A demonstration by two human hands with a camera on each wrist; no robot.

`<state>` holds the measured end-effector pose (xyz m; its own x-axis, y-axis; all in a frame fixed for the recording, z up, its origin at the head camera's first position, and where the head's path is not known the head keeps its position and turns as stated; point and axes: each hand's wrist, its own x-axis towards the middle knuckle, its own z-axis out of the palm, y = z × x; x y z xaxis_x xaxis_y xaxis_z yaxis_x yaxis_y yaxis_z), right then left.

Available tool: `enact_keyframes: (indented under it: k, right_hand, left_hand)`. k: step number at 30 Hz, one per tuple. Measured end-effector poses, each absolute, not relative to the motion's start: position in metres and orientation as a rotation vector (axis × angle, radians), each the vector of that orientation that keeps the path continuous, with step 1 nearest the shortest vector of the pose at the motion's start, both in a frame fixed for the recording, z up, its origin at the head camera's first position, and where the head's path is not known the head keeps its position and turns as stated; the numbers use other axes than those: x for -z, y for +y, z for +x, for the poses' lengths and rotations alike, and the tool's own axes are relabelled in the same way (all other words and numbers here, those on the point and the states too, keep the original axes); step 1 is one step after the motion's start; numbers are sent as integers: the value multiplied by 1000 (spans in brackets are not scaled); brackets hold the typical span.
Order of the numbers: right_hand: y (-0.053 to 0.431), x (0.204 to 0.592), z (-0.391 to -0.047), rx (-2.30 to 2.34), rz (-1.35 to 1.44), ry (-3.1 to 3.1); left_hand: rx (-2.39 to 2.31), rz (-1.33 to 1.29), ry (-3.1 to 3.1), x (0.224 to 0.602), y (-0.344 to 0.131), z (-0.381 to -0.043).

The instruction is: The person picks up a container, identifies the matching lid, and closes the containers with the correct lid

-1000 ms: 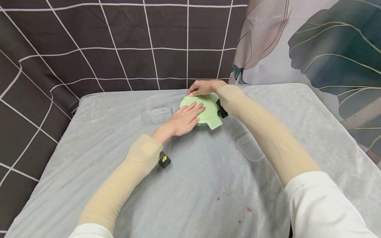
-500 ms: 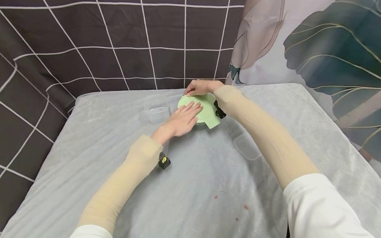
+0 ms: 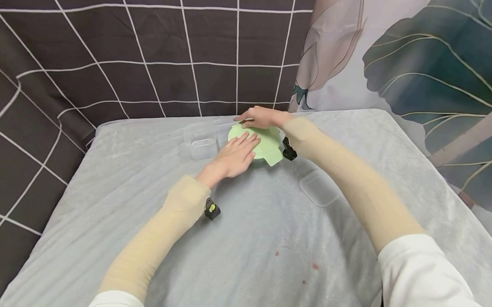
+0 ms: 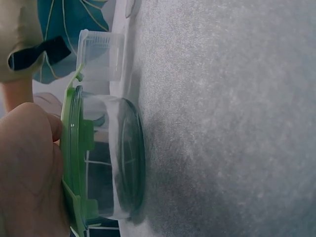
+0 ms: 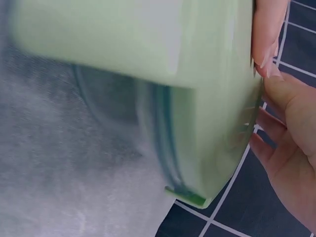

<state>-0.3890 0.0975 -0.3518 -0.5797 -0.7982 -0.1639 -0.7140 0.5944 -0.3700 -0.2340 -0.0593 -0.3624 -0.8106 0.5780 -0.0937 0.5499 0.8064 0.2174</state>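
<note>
The right hand (image 3: 263, 117) has stretched its fingers further left along the lid's far edge since the earlier frame, its wrist dropping slightly; the left hand (image 3: 232, 157) stays flat on the lid (image 3: 268, 145). Leftmost, a clear tub (image 3: 203, 147) sits near the left hand, whose straight fingers lie slightly apart across the lid. Under the green lid is a clear bowl (image 4: 118, 158), upright on the cloth (image 3: 233, 244), toward the table's far side. The lid is round, with no long axis; its flap (image 3: 275, 159) points toward the person and slightly right. The right hand's thumb and fingers are apart at the far edge; I cannot tell how hard they press. Further right, a second tub (image 3: 320, 188), also clear, lies near the right sleeve (image 3: 344, 168). The cloth is grey and creased, with red flecks (image 3: 315, 266). A dark gridded curtain (image 3: 116, 54) covers left and back, a leaf-print curtain (image 3: 442, 74) the right.
</note>
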Motion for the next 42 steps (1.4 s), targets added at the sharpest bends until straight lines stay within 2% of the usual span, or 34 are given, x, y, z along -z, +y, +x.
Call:
enact_keyframes:
  k: [3, 7, 20, 42]
  right_hand:
    - [97, 323, -356, 378, -1230, 2524]
    - [104, 319, -338, 436, -1241, 2603]
    - [134, 329, -305, 309, -1437, 2827]
    - [180, 345, -259, 272, -1617, 2784]
  left_hand:
    - [-270, 894, 2843, 363, -60, -234]
    - [-274, 893, 2850, 364, -60, -233]
    - [-241, 793, 2872, 363, -52, -225]
    - [-269, 775, 2898, 367, -52, -228]
